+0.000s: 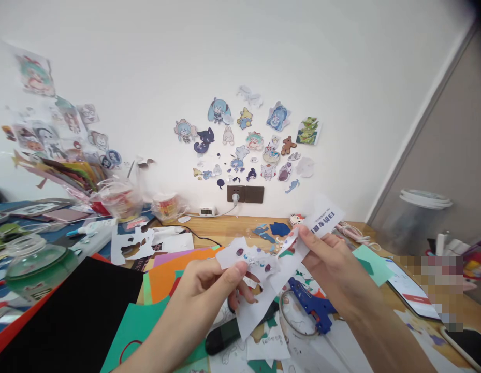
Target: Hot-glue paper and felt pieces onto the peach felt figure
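My left hand [213, 287] pinches a white paper scrap [259, 261] with purple and blue printed spots and ragged cut edges. Between thumb and fingers, my right hand [333, 264] grips a white paper sheet [329, 213] with dark blue printed characters, its lower part hanging between the hands. A small pointed piece with coloured spots [290, 241] shows at the right thumb. Below the hands lie a blue glue gun [310, 303], a round ring-shaped thing [286, 324], a black elongated object [223, 336] and cut paper scraps [267, 342].
Green paper [127, 331], orange paper [166, 272] and a black sheet [81, 305] cover the left. A jar of green liquid [38, 264] stands there too. Phones [413, 290] lie at right, near a clear lidded container [419, 223]. Paper cut-outs [256, 140] cling to the wall above a socket [254, 194].
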Demonstrator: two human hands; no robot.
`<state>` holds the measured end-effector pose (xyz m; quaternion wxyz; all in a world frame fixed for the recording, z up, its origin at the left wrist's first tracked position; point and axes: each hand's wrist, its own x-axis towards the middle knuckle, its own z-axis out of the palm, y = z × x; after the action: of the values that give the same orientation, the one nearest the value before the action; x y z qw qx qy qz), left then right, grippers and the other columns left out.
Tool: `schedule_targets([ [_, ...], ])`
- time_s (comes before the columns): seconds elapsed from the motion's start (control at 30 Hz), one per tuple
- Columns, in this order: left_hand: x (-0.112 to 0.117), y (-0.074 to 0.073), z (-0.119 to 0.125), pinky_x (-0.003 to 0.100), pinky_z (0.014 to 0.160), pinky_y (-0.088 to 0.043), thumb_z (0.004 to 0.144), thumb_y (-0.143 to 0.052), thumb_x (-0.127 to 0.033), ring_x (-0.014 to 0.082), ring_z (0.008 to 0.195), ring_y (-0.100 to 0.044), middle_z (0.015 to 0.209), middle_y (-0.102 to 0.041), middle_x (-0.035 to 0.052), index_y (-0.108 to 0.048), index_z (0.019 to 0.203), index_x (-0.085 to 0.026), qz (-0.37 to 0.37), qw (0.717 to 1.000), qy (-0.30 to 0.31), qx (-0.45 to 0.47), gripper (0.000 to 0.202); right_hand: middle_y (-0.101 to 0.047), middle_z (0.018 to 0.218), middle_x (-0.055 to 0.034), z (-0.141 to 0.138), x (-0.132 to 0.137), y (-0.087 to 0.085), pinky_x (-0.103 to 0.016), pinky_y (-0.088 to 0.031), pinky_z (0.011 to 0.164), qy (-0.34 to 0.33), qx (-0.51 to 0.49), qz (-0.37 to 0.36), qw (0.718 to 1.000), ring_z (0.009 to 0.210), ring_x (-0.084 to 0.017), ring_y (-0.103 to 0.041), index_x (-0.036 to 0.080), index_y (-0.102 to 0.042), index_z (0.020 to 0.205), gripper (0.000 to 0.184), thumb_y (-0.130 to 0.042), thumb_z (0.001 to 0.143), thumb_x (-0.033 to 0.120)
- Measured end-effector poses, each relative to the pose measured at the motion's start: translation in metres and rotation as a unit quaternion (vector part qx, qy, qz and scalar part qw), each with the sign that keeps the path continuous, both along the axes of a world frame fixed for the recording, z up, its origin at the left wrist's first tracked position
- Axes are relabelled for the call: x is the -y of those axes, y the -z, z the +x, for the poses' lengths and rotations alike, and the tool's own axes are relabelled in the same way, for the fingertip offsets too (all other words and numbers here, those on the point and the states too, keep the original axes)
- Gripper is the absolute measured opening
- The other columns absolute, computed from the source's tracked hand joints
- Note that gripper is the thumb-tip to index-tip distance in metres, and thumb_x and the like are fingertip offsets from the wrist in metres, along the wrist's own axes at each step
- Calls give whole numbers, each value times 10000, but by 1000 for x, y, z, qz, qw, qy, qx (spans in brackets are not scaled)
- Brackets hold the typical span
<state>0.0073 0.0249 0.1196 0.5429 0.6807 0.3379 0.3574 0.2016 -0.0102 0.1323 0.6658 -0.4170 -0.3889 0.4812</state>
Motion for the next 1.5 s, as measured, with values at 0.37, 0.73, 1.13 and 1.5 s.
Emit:
schedule_targets([
  [0.37,-1,-4,0,200,574,-438,848,-503,-441,107,540,-541,559,-646,23,-660,553,-165,2,1000,-15,2,434,-624,714,19,20,-3,-9,-216,-476,653,105,-14,7,994,718,-112,-567,212,-659,706,162,-718,693,362],
  [0.73,-2,-7,4,197,550,-426,858,-491,-423,97,510,-530,583,-648,22,-618,587,-148,1,1000,-3,-25,407,-677,933,-72,20,-7,12,-371,-444,676,78,541,-125,828,788,-245,-613,216,-564,1118,515,-486,783,599],
  [1.13,3,5,9,239,609,-437,927,-326,-421,133,581,-559,580,-580,5,-452,642,-182,30,996,20,-77,393,-593,1028,-8,-11,20,-2,-334,-381,889,71,564,43,822,1018,-174,-514,263,-547,919,250,-351,921,418],
  [1.5,3,19,11,244,542,-339,951,-264,-376,124,559,-443,584,-451,-20,-388,641,-193,205,966,-45,-151,381,-573,915,-15,-21,25,-4,-320,-412,837,-41,552,43,832,923,-160,-527,232,-527,785,213,-388,911,334],
])
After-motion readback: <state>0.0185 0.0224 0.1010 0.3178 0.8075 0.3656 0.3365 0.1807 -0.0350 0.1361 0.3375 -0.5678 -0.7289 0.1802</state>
